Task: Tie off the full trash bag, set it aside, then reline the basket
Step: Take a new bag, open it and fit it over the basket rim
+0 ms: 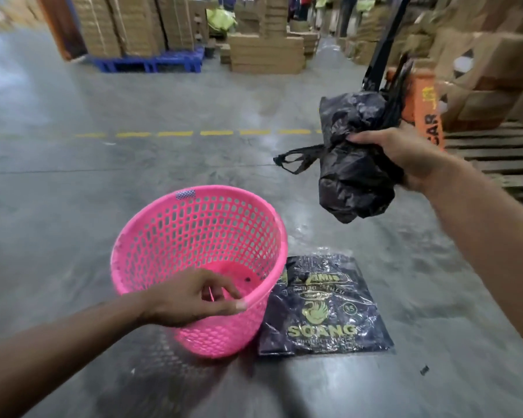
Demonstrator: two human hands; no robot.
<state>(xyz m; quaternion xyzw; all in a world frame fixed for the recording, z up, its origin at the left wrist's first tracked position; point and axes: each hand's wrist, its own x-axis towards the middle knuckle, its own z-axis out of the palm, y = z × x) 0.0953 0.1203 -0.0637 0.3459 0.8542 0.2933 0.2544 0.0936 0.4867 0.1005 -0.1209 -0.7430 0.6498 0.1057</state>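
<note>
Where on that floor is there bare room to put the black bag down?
Bare concrete lies left of the pink basket, out to the yellow dashed line, and under the full bag the right hand holds. Crowded: the pack of bags beside the basket, pallets at right.

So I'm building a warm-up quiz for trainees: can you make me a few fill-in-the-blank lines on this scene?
1. The right hand holds a black ____ above the floor.
2. The left hand touches the rim of the ____ basket.
3. The pack of liners lies on the floor to the ____ of the basket.
4. The basket holds ____ liner.

Missing words: bag; pink; right; no
</note>
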